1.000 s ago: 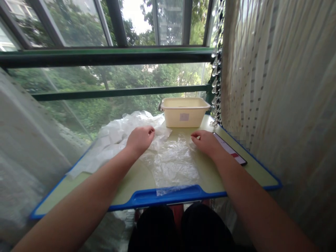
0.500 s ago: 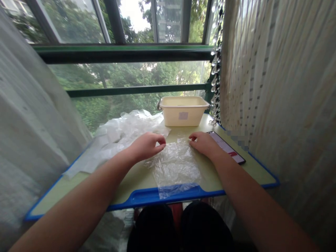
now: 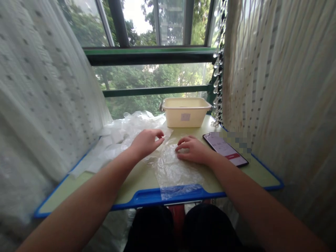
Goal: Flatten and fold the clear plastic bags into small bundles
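A crinkled clear plastic bag [image 3: 174, 171] lies flat in front of me, its near end reaching over the blue front edge of the table. My right hand [image 3: 193, 150] rests on the upper right part of the bag, fingers spread and slightly bent. At the bag's far left corner is my left hand [image 3: 147, 142], thumb and fingers apart with nothing visible between them. Whether the left fingertips touch the plastic, I cannot tell. A heap of thin white plastic bags [image 3: 126, 131] sits beyond and left of that hand.
A cream plastic tub [image 3: 174, 120] with a small label stands at the back of the pale green table [image 3: 133, 182]. Right of my right hand lies a phone [image 3: 223, 148] with its screen lit. Curtains [image 3: 288, 87] hang at both sides, and a bead string [image 3: 216, 80] hangs back right.
My right hand has moved left and nearer, onto the bag, and its fingers have spread. The left hand's thumb and fingers have come apart. The view has turned slightly left.
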Demonstrator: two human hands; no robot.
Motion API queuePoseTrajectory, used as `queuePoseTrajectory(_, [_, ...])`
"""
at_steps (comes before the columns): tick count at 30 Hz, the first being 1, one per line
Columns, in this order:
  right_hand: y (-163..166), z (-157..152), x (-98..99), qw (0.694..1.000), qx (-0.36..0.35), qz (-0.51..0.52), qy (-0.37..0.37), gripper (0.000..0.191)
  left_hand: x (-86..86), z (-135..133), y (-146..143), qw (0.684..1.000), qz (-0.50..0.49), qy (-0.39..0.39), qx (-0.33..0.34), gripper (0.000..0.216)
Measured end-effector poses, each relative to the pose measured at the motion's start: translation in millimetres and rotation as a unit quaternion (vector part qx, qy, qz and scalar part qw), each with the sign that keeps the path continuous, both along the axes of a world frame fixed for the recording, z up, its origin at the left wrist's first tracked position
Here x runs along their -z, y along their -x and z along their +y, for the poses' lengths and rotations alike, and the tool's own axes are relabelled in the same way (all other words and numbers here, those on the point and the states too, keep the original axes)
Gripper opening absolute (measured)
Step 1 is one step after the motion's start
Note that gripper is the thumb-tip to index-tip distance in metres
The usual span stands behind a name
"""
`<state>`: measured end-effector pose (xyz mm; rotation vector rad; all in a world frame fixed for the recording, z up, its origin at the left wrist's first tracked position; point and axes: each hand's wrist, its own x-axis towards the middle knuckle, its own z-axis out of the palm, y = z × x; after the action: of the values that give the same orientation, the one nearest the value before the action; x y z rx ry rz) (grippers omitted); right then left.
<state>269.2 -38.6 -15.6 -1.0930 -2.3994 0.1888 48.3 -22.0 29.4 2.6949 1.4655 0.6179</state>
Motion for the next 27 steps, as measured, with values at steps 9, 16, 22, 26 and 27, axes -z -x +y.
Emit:
queuePoseTrajectory(9, [6, 5, 2.1, 0.996, 0.036, 0.082, 0.011, 0.017, -17.6, -17, 11, 0.933, 0.259, 0.192, -0.159, 0.057])
queuePoseTrajectory(16, [8, 4, -4.2, 0.989, 0.092, 0.117, 0.008, 0.021, -12.8, -20, 6, 0.936, 0.275, 0.185, -0.116, 0.038])
queuePoseTrajectory(22, [7, 5, -4.0, 0.988, 0.1, 0.117, 0.013, 0.022, -10.6, -17, 7, 0.948, 0.255, 0.166, -0.09, 0.017])
queuePoseTrajectory(26, [5, 7, -3.0, 0.988, 0.103, 0.116, 0.012, 0.023, -5.9, -14, 9, 0.958, 0.209, 0.177, -0.085, 0.03])
queuePoseTrajectory(27, [5, 7, -2.6, 0.988, 0.101, 0.115, 0.012, 0.023, -5.2, -13, 9, 0.961, 0.196, 0.178, -0.083, 0.036])
